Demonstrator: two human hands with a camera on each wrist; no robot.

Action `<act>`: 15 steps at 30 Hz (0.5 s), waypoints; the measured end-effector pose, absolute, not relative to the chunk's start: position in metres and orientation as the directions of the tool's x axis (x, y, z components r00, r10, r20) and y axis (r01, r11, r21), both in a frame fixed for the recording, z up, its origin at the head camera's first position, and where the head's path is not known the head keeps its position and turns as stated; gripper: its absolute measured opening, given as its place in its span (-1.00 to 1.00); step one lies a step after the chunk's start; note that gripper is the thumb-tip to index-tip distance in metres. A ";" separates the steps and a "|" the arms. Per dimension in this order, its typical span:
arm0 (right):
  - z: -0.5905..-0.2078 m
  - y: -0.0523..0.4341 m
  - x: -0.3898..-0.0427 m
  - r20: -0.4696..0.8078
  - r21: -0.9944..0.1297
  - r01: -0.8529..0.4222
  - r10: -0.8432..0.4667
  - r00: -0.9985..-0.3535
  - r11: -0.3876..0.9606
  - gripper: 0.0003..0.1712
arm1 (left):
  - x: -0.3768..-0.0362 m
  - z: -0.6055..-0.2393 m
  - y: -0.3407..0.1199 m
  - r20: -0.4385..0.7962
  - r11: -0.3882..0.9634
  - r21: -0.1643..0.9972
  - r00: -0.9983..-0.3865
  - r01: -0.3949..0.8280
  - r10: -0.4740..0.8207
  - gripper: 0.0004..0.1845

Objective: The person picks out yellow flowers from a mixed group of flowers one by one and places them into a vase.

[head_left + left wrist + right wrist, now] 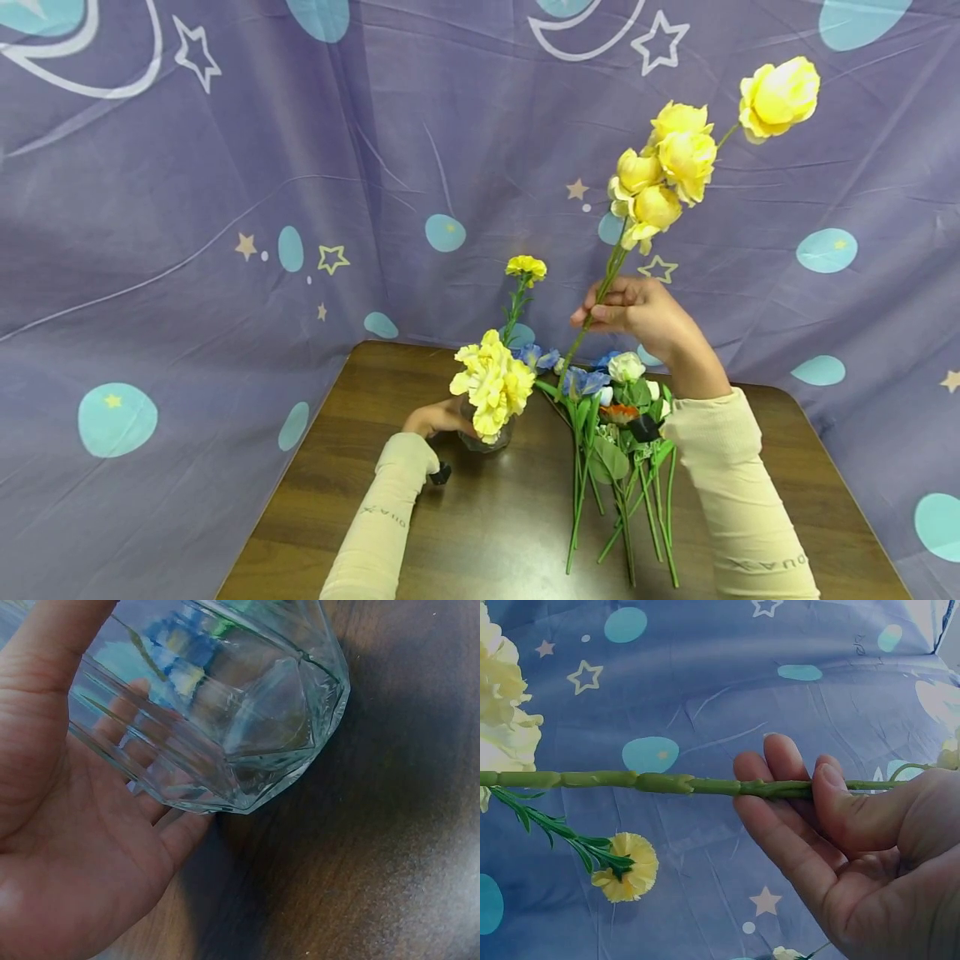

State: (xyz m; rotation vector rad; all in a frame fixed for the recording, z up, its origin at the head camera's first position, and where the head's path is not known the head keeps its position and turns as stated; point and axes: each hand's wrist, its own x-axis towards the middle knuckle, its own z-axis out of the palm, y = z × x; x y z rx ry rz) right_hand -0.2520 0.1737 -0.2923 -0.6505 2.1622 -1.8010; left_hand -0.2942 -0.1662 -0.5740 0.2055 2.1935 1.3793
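A purple cloth (225, 208) printed with stars, moons and blue dots hangs behind and around a dark wooden table (487, 517). At about one o'clock from the table's middle, a yellow rose spray (675, 167) rises high, its long green stem (652, 782) slanting down toward seven o'clock. The right hand (637, 317) holds this stem in mid-air, thumb pressed over it against the curled fingers (780, 769). Below that hand, at five o'clock, a bunch of loose flowers (615, 433) lies on the table, stems pointing toward the person. At nine o'clock from the bunch stands a faceted glass vase (247, 720) holding yellow carnations (492, 383). The left hand (435, 417) cups the vase from its left, palm and loosely spread fingers (180, 829) against the glass.
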 end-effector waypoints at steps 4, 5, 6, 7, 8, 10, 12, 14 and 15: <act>-0.297 0.170 -0.253 0.117 -0.979 -0.181 -0.473 -0.873 0.092 -0.88 | -0.294 -0.576 -0.167 -0.358 0.464 0.873 -0.844 -0.151 0.399 0.24; -0.298 0.169 -0.253 0.122 -0.980 -0.182 -0.468 -0.875 0.085 -0.86 | -0.295 -0.576 -0.167 -0.355 0.460 0.875 -0.844 -0.149 0.402 0.23; -0.300 0.167 -0.253 0.129 -0.979 -0.186 -0.465 -0.876 0.079 -0.86 | -0.295 -0.577 -0.167 -0.352 0.455 0.878 -0.843 -0.148 0.406 0.23; -0.302 0.166 -0.254 0.134 -0.979 -0.189 -0.459 -0.878 0.075 -0.86 | -0.294 -0.577 -0.167 -0.349 0.450 0.881 -0.843 -0.146 0.410 0.23; -0.305 0.164 -0.254 0.140 -0.979 -0.193 -0.457 -0.879 0.071 -0.87 | -0.295 -0.577 -0.166 -0.341 0.443 0.886 -0.843 -0.140 0.416 0.23; -0.310 0.160 -0.255 0.152 -0.978 -0.200 -0.448 -0.881 0.062 -0.89 | -0.295 -0.577 -0.166 -0.329 0.430 0.893 -0.843 -0.132 0.425 0.23; -0.315 0.156 -0.255 0.162 -0.977 -0.205 -0.441 -0.883 0.052 -0.92 | -0.295 -0.577 -0.166 -0.326 0.426 0.895 -0.844 -0.130 0.427 0.23; -0.319 0.152 -0.256 0.171 -0.977 -0.210 -0.431 -0.886 0.044 -0.92 | -0.296 -0.576 -0.166 -0.325 0.426 0.896 -0.843 -0.128 0.428 0.23; -0.321 0.150 -0.256 0.175 -0.977 -0.211 -0.423 -0.889 0.040 -0.91 | -0.296 -0.576 -0.165 -0.328 0.428 0.894 -0.842 -0.131 0.428 0.23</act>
